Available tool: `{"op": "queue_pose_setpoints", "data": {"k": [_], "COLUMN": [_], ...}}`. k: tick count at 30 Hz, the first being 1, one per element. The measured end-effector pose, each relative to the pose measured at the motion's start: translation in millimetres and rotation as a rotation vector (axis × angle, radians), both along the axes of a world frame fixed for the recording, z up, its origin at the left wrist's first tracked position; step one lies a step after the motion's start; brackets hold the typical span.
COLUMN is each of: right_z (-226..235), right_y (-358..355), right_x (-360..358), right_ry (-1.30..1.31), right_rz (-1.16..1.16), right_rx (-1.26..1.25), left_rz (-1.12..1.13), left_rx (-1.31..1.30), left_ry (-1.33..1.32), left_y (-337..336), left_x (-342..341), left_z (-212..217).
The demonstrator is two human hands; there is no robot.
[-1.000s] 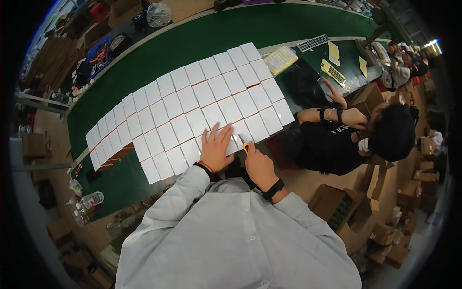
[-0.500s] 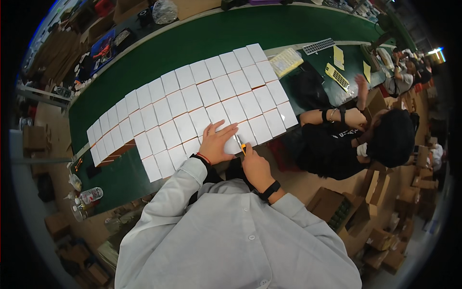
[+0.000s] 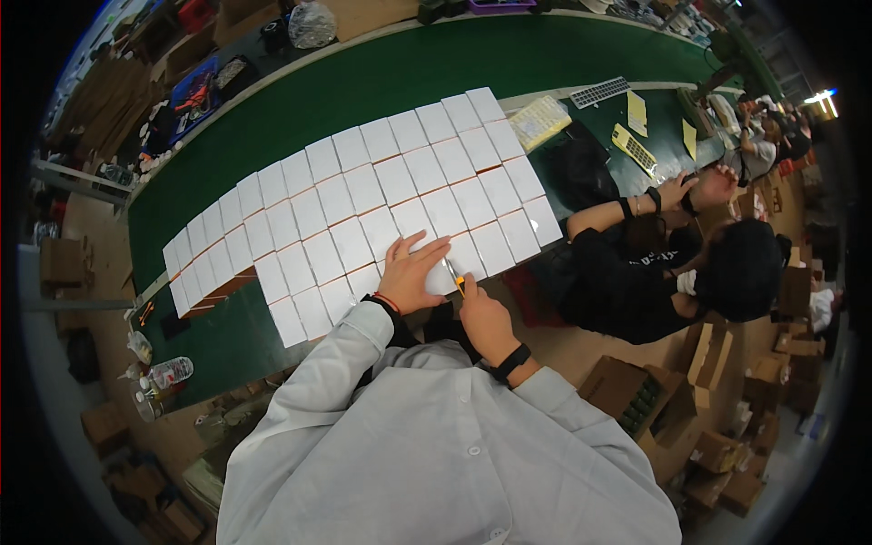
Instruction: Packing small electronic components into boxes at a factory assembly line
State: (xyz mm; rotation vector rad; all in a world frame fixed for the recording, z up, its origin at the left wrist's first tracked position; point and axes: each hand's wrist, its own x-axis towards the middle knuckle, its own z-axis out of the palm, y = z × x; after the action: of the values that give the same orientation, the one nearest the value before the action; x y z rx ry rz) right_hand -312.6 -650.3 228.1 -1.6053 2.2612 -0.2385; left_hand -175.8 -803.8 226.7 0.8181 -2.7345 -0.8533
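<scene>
Rows of white boxes (image 3: 372,186) with orange-brown sides stand packed together on the green bench. My left hand (image 3: 414,275) lies with fingers spread on the boxes of the nearest row. Just to its right, my right hand (image 3: 486,318) is closed around a yellow utility knife (image 3: 461,285). The knife's thin blade points away from me and meets a white box beside my left fingertips. How deep the blade sits cannot be made out.
A co-worker (image 3: 636,263) sits to the right, hands raised over the bench. Yellow trays (image 3: 634,150) lie past a black bag (image 3: 581,168). Bottles (image 3: 171,371) stand at the bench's left end. An open carton (image 3: 627,391) is on the floor at right.
My hands and the knife stay almost in place. The co-worker's raised hand has come down and to the right, and both hands are now close together.
</scene>
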Motion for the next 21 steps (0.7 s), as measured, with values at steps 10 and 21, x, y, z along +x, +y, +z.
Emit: {"op": "queue_pose_setpoints", "data": {"k": [10,21], "right_z": [7.4,40.5], "right_y": [-19.0,19.3], "right_x": [7.6,-22.8], "right_ry": [0.082,0.164], "right_rz": [0.013,-0.046], "right_rx": [0.011,-0.038], "left_rz": [-0.005,0.006], "left_rx": [-0.002,-0.088], "left_ry": [0.010,-0.026], "left_y": [1.8,4.7], "left_x": [-1.1,-11.4], "left_z": [-0.7,11.5]}}
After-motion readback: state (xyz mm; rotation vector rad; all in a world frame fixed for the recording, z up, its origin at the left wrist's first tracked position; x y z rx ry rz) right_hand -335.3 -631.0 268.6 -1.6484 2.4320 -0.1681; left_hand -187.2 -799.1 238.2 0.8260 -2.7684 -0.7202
